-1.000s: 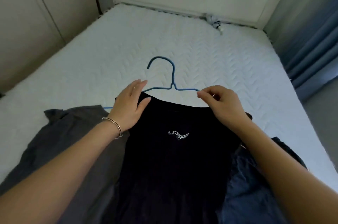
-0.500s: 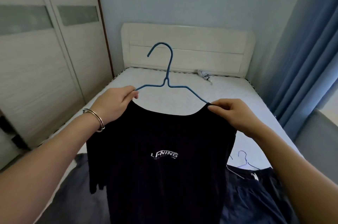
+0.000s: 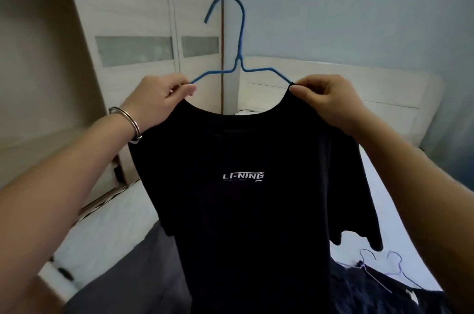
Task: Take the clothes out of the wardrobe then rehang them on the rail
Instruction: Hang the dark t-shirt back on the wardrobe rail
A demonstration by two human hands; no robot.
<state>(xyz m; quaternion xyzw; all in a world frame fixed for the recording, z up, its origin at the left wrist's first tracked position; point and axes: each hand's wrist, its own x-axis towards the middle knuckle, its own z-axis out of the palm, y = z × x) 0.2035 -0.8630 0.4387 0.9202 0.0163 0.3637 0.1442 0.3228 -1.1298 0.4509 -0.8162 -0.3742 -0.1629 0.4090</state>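
Black T-shirt point(image 3: 246, 185) on blue hanger point(image 3: 239, 57), held up above bed point(image 3: 110, 224).
Left hand point(image 3: 159, 103) and right hand point(image 3: 325, 101) each pinch a shoulder at the hanger's ends; hook upright.

Left hand point(image 3: 159, 101), right hand point(image 3: 331, 101) bare; forearms point(image 3: 64, 172) bare too. Thin silver bangle point(image 3: 135, 124) round left wrist, polished.

black t-shirt point(image 3: 243, 185) on blue hanger point(image 3: 239, 62), both hands
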